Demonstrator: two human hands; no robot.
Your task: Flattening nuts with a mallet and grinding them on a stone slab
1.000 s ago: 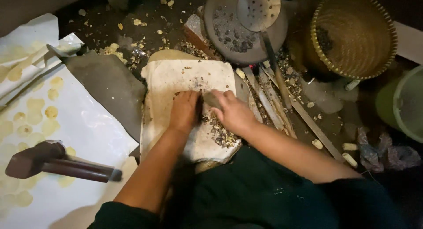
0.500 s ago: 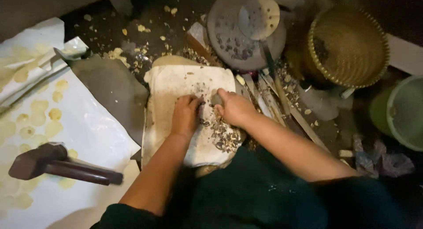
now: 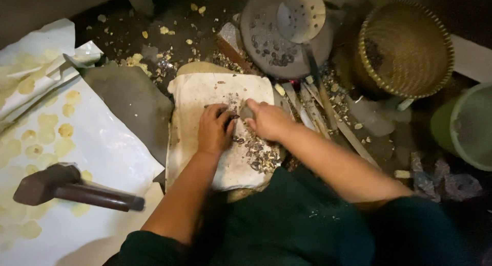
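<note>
Dim, littered ground fills the frame, and at its centre lies a pale cloth-covered slab [image 3: 205, 97], soiled and strewn along its right half with small dark shell fragments [image 3: 259, 156]. Both hands rest on this slab at mid-frame. Left hand [image 3: 214, 130] lies palm down, fingers curled together over a small dark piece at its fingertips; whether it pinches that piece cannot be told. Right hand [image 3: 267, 120], just beside it and nearly touching, is closed around a small grey stone [image 3: 247, 112] held at the fingertips. Left of the slab sits a flat dark grey stone slab [image 3: 130, 99], and beyond it, across the left of the frame, a white sheet [image 3: 110, 153] carries rows of pale yellow flattened discs [image 3: 65, 130]. On that sheet, lower left, lies a dark hammer [image 3: 61, 186], well apart from both hands. Right of the slab several thin wooden sticks [image 3: 328, 120] lie at a slant. Upper centre holds a round grey metal dish [image 3: 271, 40] with a perforated ladle [image 3: 301, 15] over it. Upper right stands a woven basket [image 3: 410, 48], and a green bucket [image 3: 464, 128] sits at the right edge.
</note>
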